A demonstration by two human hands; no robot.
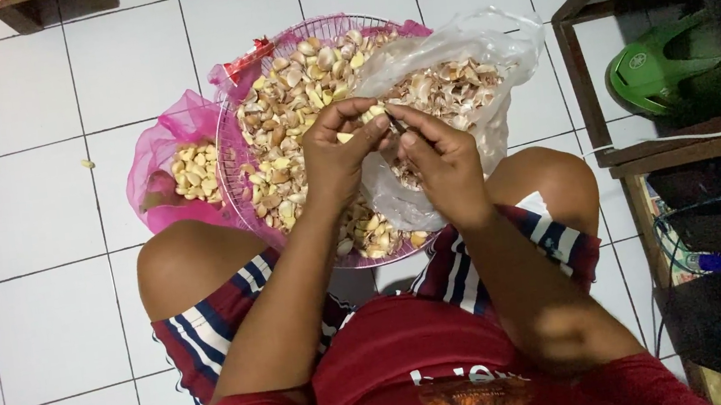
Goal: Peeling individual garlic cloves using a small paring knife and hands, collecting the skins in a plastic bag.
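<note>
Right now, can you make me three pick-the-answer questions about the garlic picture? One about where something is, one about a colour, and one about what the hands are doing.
1. Where is the pink basket?
A. On the floor between the knees
B. On a shelf
C. On a chair

2. What colour is the mesh bag beside the basket?
A. Blue
B. Pink
C. Black

3. What are the left hand and the right hand doing?
A. Resting flat on the floor
B. Held together over the basket, pinching a garlic clove
C. Gripping the green helmet

Answers: 1 A, the basket sits on the white tiles in front of the person's legs. 2 B, the bag is bright pink. 3 B, both hands meet above the basket with a clove at their fingertips.
</note>
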